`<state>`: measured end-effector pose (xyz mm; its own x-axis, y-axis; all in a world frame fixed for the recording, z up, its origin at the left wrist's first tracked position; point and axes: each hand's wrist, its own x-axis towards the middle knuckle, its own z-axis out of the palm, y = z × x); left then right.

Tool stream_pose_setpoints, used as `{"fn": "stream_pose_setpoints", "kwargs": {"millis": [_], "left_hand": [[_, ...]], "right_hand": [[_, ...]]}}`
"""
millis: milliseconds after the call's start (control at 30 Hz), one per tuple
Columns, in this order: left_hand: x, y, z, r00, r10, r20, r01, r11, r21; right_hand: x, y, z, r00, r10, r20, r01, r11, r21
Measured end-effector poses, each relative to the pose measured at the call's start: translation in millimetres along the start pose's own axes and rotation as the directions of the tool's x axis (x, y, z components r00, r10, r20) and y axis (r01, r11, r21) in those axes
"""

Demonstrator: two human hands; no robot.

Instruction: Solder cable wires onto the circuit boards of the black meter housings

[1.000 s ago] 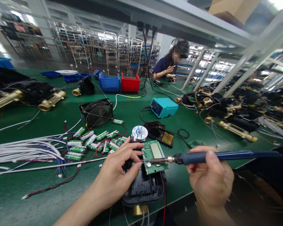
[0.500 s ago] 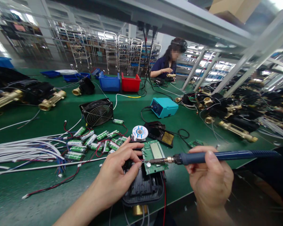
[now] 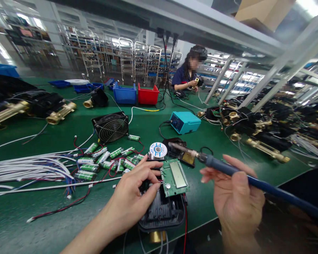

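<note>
My left hand (image 3: 134,188) is closed in a pinch on a thin wire (image 3: 161,182) at the left edge of a green circuit board (image 3: 167,173) with a grey display. The board lies tilted over a black housing (image 3: 163,213), which has a brass fitting (image 3: 156,237) at its near end. In my right hand (image 3: 235,201) is a blue-handled soldering iron (image 3: 219,165). Its tip is raised off the board, in front of the black iron stand (image 3: 192,163) with its yellow sponge. A solder spool (image 3: 158,150) stands just behind the board.
Battery packs (image 3: 87,167) and a bundle of white cables (image 3: 37,169) lie at left. Behind are a fan (image 3: 111,127), a teal soldering station (image 3: 187,123), a blue bin (image 3: 125,95) and a red bin (image 3: 148,96). Brass-fitted units (image 3: 267,146) crowd the right. A co-worker (image 3: 185,79) sits opposite.
The soldering iron has lifted off the circuit board and swung up and away towards the stand. My left hand keeps its pinch at the board's edge. The co-worker has raised a brass-fitted part.
</note>
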<state>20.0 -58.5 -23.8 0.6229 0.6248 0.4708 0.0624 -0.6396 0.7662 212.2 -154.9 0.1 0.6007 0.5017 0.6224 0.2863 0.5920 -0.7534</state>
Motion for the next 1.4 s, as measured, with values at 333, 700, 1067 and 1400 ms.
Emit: {"fn": "stream_pose_setpoints", "kwargs": {"millis": [333,700,1067,1400], "left_hand": [[0.5,0.4,0.4,1.000,0.022,-0.010,-0.022,1.000,0.009],[1.9,0.9,-0.5,1.000,-0.011,-0.022,0.009,0.998,-0.061],[1.3,6.1,-4.0,0.991,-0.135,0.004,0.134,0.975,-0.177],[0.4,4.8,-1.9,0.997,-0.072,-0.021,0.070,0.991,-0.114]], "right_hand": [[-8.5,-20.3,31.2,0.759,-0.078,0.646,0.541,0.627,-0.560],[-14.5,-13.2,38.9,0.737,0.034,0.675,0.532,0.586,-0.611],[-6.1,-18.7,29.4,0.758,-0.048,0.650,0.503,0.677,-0.537],[-2.2,-7.9,3.7,0.997,-0.051,0.065,0.069,0.947,-0.312]]}}
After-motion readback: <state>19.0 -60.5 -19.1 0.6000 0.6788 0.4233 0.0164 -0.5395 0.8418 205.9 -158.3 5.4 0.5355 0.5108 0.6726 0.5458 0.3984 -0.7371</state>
